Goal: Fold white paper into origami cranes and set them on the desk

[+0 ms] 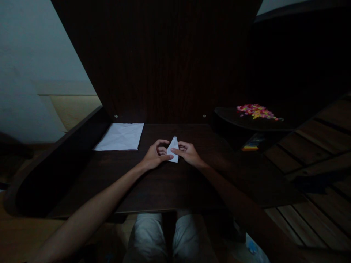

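Two bare forearms [109, 197] stretch over one dark desk [164, 193], left hand [154, 156] and right hand [190, 155] pinching one folded white paper [173, 145] near its middle! Flat white paper [120, 137] lies left, sheets uncountable; one multicoloured heap [256, 111] sits on the right-side shelf [232, 114].

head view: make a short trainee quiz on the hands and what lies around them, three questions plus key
1. Which hand or hands hold the folded paper?
2. True or false: the flat sheets lie to the right of the folded paper.
3. Where are the colourful bits? a) between the hands b) on the side shelf c) on the flat sheets

Key:
1. Both, the left hand and the right hand.
2. False; the flat sheets lie to its left.
3. b
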A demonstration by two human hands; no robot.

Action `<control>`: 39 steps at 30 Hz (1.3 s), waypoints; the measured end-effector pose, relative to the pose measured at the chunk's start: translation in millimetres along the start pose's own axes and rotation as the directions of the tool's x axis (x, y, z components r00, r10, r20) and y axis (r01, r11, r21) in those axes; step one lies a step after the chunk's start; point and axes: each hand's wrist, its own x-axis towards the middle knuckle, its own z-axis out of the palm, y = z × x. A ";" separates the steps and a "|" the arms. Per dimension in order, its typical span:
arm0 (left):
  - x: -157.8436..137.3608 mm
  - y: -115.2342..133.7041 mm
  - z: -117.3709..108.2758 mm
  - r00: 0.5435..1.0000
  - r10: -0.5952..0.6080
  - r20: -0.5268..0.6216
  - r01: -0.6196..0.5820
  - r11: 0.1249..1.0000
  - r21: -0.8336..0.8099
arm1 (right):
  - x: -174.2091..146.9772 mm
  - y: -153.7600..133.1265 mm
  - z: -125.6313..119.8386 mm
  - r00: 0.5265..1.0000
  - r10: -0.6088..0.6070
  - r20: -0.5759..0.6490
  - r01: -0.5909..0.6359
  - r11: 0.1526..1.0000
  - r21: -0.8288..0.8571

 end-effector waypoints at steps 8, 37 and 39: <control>1.3 -4.7 -1.8 0.999 -0.004 0.052 0.004 1.000 -0.009 | 0.5 -0.9 -1.4 0.999 -0.006 -0.046 0.007 1.000 0.016; -2.5 5.9 0.2 0.982 -0.092 0.162 0.075 0.991 0.106 | 0.0 3.8 -4.8 1.000 -0.003 -0.027 0.005 0.999 0.053; -2.3 5.5 0.2 0.985 -0.090 0.149 0.075 0.992 0.102 | 0.2 3.5 -5.1 1.000 0.005 -0.023 -0.003 0.998 0.058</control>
